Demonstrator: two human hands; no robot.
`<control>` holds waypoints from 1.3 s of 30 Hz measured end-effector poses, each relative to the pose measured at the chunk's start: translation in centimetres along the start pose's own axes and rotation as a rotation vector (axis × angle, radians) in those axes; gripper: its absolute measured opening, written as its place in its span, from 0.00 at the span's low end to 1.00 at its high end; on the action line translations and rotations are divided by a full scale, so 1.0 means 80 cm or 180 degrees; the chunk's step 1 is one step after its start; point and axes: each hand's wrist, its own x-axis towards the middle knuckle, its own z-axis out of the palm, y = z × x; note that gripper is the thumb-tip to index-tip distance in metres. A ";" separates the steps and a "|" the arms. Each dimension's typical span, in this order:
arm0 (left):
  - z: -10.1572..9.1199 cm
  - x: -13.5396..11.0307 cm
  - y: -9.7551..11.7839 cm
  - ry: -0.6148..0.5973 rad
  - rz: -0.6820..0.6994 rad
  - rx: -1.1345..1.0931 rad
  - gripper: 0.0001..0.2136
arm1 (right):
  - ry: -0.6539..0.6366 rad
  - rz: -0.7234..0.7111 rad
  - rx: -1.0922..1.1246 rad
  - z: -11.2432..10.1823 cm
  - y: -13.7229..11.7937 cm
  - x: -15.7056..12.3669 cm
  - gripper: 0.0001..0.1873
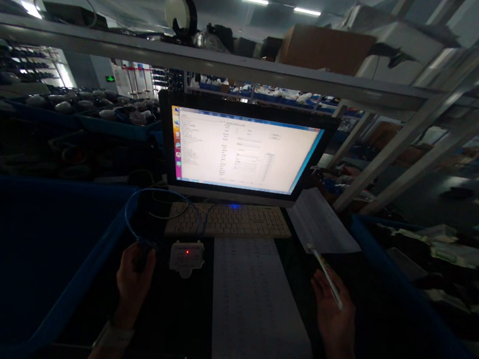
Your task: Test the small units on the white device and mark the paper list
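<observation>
My left hand (135,274) is closed around a dark object (142,252) at the end of a blue cable (129,212). The fingers and the dim light hide what kind of object it is. Just right of that hand lies a small white plastic box (187,258) with a lit red light. My right hand (334,310) holds a thin white flat piece (326,277), seen nearly edge-on and tilted, with the fingers beneath it. It is raised to the right of a long printed sheet (256,310).
A lit monitor (242,154) stands behind a white keyboard (230,220). Another printed paper (324,222) lies at the keyboard's right. One blue bin (79,276) is on the left; a second blue bin (398,274) holds white plastic pieces. A shelf (236,65) crosses overhead, carrying a cardboard box (325,48).
</observation>
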 end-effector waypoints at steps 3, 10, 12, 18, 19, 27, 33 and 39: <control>0.000 0.000 -0.003 -0.0001 -0.0010 -0.0033 0.21 | -0.0181 -0.0159 -0.0077 0.002 -0.001 -0.002 0.19; 0.000 0.002 0.001 -0.0017 0.0048 -0.0019 0.19 | -0.0015 -0.0145 -0.0422 0.006 -0.003 -0.004 0.25; -0.001 0.002 0.004 0.0027 0.0050 0.0040 0.19 | 0.0270 -0.0374 -0.0990 0.005 -0.004 -0.012 0.23; -0.001 0.001 0.005 0.0022 0.0123 0.0072 0.18 | -0.1393 -0.1140 -0.2570 0.005 -0.012 -0.076 0.15; 0.000 0.001 0.005 0.0012 0.0113 0.0057 0.18 | -0.1957 -0.1394 -0.2848 0.006 -0.013 -0.088 0.15; 0.001 0.000 0.001 -0.0069 -0.0041 -0.0195 0.19 | -0.2913 -0.2414 -0.3820 0.029 0.004 -0.091 0.23; 0.000 0.000 0.006 0.0055 0.0092 0.0015 0.18 | -0.2508 -0.1527 -0.2808 0.062 -0.006 -0.108 0.19; -0.003 0.001 0.010 0.0007 0.0199 0.0056 0.17 | -0.1698 -0.0384 -0.2087 0.093 0.020 -0.162 0.19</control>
